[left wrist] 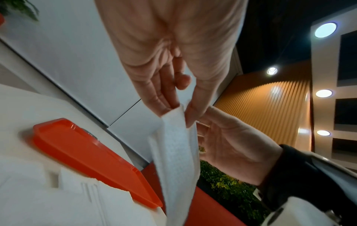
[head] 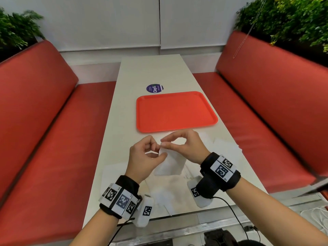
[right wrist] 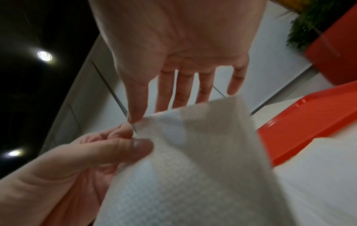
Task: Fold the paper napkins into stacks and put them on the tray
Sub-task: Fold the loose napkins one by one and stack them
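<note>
A white paper napkin (head: 170, 164) hangs in the air over the near part of the white table (head: 150, 71). My left hand (head: 160, 151) pinches its top corner between thumb and fingers, and the napkin (left wrist: 177, 152) drops below that pinch. My right hand (head: 162, 142) pinches the same corner from the right with thumb and forefinger; its other fingers (right wrist: 183, 87) stretch out behind the napkin (right wrist: 193, 152). Just beyond the hands lies the orange tray (head: 175, 110) with nothing on it. More loose napkins lie flat on the table at the right (head: 225, 150), left (head: 113, 173) and near edge (head: 166, 194).
Red padded benches run along both sides of the table, left (head: 53, 130) and right (head: 266, 121). A round purple sticker (head: 154, 88) sits behind the tray. Plants stand behind both benches. A black cable (head: 236, 215) trails from my right wrist past the table's near edge.
</note>
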`<control>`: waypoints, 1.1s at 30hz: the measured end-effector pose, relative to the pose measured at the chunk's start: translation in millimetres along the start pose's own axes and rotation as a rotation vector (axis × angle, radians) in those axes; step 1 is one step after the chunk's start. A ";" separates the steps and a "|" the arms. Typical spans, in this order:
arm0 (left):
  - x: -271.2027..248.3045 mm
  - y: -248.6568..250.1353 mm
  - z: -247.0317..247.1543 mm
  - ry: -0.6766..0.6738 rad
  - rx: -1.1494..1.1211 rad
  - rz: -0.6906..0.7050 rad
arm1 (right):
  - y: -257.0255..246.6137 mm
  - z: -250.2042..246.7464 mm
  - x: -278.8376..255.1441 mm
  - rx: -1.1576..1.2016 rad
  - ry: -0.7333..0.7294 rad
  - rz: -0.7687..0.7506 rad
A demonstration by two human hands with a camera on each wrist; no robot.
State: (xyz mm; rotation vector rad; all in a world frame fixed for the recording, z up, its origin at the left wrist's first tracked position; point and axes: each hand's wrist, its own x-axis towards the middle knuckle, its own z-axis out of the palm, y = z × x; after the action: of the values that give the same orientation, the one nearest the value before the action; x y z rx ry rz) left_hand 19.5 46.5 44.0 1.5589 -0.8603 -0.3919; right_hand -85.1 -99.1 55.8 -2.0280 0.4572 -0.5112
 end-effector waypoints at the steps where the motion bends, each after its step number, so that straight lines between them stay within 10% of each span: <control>1: -0.3 1.5 -0.6 -0.005 0.005 0.011 | -0.5 2.7 2.1 0.022 -0.024 -0.001; 19: 0.8 8.1 -18.5 0.097 0.130 0.069 | 1.3 21.1 15.3 0.107 -0.118 -0.009; 33: -19.9 -41.2 -83.1 0.264 0.067 -0.208 | 11.4 60.0 13.2 0.433 -0.372 0.246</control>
State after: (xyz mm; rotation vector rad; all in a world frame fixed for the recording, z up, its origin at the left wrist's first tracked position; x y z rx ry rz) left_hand 75.6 117.8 16.1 1.7234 -0.5132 -0.2990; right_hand -43.5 -68.1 20.9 -1.5737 0.3273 -0.0656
